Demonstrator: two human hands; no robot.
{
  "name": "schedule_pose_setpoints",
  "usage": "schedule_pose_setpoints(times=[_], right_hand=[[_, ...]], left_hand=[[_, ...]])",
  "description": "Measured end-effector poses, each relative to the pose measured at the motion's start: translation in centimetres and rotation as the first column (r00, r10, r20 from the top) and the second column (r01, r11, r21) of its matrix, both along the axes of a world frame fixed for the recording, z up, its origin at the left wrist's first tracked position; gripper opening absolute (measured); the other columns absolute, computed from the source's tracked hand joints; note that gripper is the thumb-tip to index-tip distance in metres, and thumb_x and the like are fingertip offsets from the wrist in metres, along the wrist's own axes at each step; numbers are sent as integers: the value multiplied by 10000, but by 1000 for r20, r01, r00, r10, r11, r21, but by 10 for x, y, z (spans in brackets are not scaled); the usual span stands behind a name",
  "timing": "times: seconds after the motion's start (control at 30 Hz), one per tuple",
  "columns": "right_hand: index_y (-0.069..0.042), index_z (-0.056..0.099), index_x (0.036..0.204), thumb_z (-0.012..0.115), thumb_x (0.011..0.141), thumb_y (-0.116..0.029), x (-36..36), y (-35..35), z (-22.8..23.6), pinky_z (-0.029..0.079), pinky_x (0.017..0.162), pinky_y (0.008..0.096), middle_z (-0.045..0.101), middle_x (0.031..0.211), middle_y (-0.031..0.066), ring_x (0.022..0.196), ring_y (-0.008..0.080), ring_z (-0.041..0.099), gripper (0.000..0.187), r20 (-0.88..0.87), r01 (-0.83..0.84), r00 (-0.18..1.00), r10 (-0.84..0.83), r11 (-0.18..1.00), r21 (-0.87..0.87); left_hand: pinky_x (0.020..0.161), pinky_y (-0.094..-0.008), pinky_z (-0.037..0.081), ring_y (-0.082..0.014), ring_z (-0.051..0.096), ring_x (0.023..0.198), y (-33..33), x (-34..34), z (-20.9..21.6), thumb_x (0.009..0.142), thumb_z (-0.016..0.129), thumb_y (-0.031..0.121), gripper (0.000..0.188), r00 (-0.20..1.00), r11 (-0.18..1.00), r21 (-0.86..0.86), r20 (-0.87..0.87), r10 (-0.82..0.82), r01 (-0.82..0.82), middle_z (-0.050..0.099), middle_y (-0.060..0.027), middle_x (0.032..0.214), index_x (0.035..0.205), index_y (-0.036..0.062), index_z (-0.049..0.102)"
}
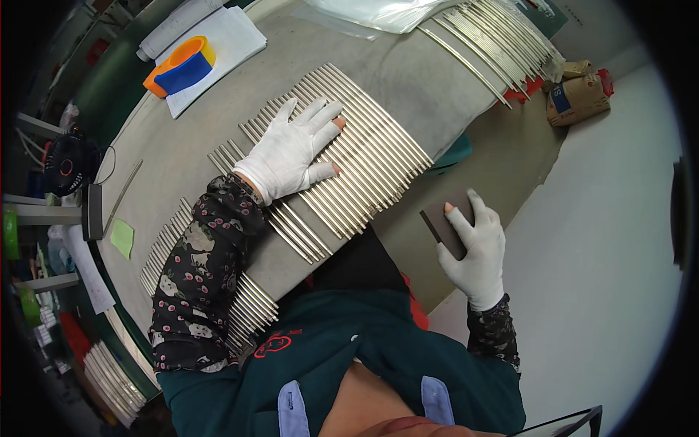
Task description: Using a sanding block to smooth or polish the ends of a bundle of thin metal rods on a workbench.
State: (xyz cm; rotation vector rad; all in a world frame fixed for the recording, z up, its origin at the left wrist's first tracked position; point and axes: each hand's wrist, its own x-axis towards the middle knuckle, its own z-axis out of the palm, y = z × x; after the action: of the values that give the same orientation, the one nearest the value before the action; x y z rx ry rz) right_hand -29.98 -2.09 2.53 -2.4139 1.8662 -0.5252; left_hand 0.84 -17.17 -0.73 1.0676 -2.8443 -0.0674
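Note:
Thin metal rods point(375, 142) lie side by side in a wide row on the grey table. My left hand point(287, 153), in a white glove with some fingertips bare, rests on them with its fingers spread. Off the table's near right edge, my right hand point(477, 258), gloved the same way, grips a flat, dark brown block point(442, 226) that looks like a sanding block. A few more rods point(298, 231) lie apart below my left wrist. Another group of rods point(253, 306) lies partly hidden under my left forearm.
Another batch of rods point(502, 44) lies at the far right beside clear plastic sheeting point(378, 13). Orange and blue tape rolls point(186, 65) sit on white papers point(237, 40) at the far left. A brown package point(579, 102) stands beyond the table, by the pale wall.

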Motion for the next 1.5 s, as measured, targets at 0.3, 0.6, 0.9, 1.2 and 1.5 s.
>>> schedule_pose_setpoints(times=[0.3,0.6,0.9,1.2,1.5], right_hand=[[-138,622,1170,736,622,-158,-8,-9,-5,471,867,433,496,1318,242,1069,363,548,560,-10,-2,1000,2,1000,2],[-138,625,1172,737,616,-165,-7,-4,-10,472,868,433,492,1323,239,1072,363,545,568,4,-4,1000,4,999,47],[-119,630,1171,739,630,-156,-9,2,-17,462,905,451,489,1331,230,1073,361,539,553,18,55,998,-56,997,58],[-119,631,1168,739,630,-150,-4,-2,-21,467,903,448,498,1318,228,1075,367,538,550,33,24,999,-25,999,35],[-110,624,1173,741,629,-150,2,8,-16,464,914,458,492,1322,228,1088,384,536,558,30,32,999,-33,999,32]], left_hand=[[1135,-588,193,-386,294,1408,-14,-20,-2,927,400,617,747,999,1000,3,-24,26,-26,310,-173,1533,1409,47,385],[1142,-571,198,-365,303,1408,-22,-37,0,924,461,557,710,998,998,-15,-41,57,-58,313,-168,1532,1400,33,405],[1141,-589,177,-388,259,1426,16,26,25,950,347,626,754,997,1000,-2,-79,-15,15,246,-185,1557,1514,132,266],[1135,-616,147,-416,214,1435,56,73,3,937,295,666,794,997,997,77,71,6,-11,199,-218,1565,1541,160,194],[1151,-587,148,-391,239,1432,12,33,-2,949,262,658,767,1000,996,-94,-23,4,-6,217,-192,1568,1533,163,215]])
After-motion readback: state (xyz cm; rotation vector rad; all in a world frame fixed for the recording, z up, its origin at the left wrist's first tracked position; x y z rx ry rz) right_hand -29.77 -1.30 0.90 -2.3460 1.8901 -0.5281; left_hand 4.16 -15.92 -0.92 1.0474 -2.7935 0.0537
